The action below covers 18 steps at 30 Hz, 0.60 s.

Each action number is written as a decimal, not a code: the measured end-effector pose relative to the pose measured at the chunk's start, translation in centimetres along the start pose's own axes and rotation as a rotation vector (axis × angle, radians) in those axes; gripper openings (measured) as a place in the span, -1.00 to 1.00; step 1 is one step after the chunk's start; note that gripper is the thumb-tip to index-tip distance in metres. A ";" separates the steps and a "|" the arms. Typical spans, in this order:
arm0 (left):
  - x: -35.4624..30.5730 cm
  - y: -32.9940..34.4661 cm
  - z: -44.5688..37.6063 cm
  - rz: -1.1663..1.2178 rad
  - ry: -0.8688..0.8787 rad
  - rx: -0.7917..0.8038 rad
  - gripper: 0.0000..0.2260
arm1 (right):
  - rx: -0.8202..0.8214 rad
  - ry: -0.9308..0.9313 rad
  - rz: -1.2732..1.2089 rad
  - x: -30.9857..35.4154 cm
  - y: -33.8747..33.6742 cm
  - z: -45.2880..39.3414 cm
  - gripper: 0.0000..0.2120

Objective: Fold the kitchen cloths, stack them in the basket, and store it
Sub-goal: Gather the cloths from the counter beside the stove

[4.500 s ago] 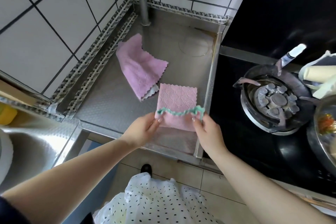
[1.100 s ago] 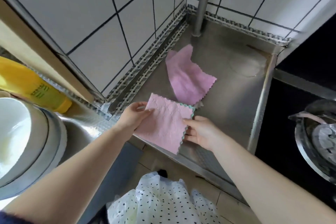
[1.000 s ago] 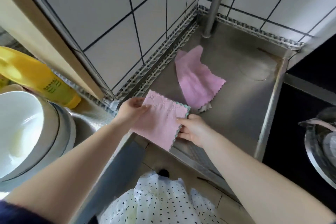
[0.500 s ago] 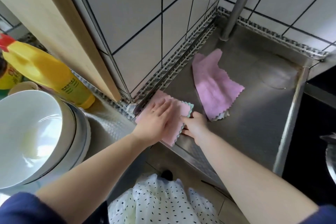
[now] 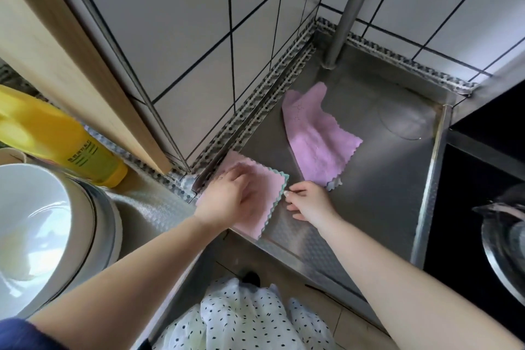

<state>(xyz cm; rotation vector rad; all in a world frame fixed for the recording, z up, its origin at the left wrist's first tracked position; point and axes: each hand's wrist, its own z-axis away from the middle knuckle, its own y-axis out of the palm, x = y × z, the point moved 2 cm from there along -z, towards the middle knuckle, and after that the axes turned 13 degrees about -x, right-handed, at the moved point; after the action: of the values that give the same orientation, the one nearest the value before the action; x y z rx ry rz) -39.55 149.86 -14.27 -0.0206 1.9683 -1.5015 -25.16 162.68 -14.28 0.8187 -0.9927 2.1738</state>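
Left hand: the left hand is lying palm down on the folded pink cloth, fingers spread and fairly straight, pressing it flat against the counter; the hand is motion-blurred, so I cannot tell the exact lie of each finger.
Right hand: the right hand is sitting just beside the cloth's right edge, fingers loosely curled, thumb and forefinger tip meeting at the green scalloped trim; whether they are actually pinching the trim or only touching it, I cannot tell.
Folded cloth: it is lying at the front left corner of the steel counter, its near corner hanging slightly over the front edge, a green layer peeking out along its right side.
Second cloth: a lilac cloth is lying loosely rumpled farther back on the same counter, apart from both hands, with a grey corner showing under its near end.
Surroundings: a metal pole is standing in the tiled back corner; a yellow bottle is leaning at the left above a white bowl; a black stove top is lying to the right.
Person: a white dotted garment is showing at the bottom.
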 end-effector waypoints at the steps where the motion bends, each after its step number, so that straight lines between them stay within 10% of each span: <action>1: -0.4 -0.3 -0.8 0.035 -0.011 -0.015 -0.65 | -0.024 -0.018 -0.001 -0.1 -0.9 -0.1 -0.93; 18: -10.1 2.6 -18.5 0.127 0.219 0.143 -0.78 | -0.396 -0.286 0.378 4.4 -10.4 -10.7 -0.75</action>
<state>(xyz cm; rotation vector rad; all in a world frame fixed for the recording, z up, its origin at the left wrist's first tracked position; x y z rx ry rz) -39.92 170.45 -9.31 0.3368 1.9822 -1.6128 -23.33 178.02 -12.28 0.8105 -1.7786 2.0790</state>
